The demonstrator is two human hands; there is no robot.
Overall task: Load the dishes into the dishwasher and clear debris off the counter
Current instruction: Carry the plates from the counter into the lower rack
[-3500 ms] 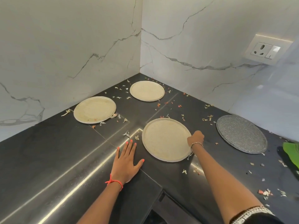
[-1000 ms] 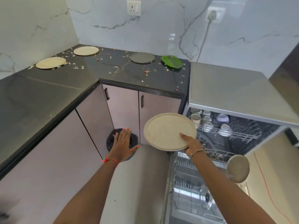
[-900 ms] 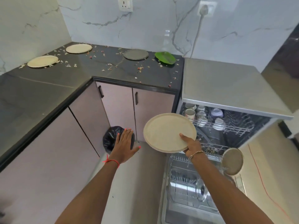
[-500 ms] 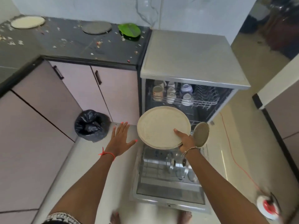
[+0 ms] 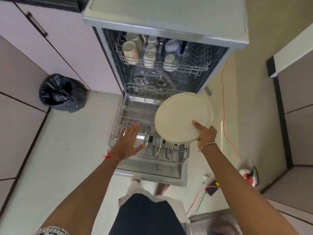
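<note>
Fingers (image 5: 196,124) of the right hand (image 5: 205,135) clamp the plate (image 5: 181,116), now brought above the lower rack (image 5: 138,108) for slotting; left hand (image 5: 129,141) spread, empty.

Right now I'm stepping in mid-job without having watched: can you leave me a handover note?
Right hand: fingers grip the beige plate by its near rim, over the pulled-out lower rack of the open dishwasher.
Left hand: open, fingers spread above the rack's left side near a steel vessel, holding nothing.
Done: cups sit in the upper rack; steel lids stand in the lower rack.
Left: slot this plate into the rack. The counter is out of view; check it for dishes and debris.
</note>
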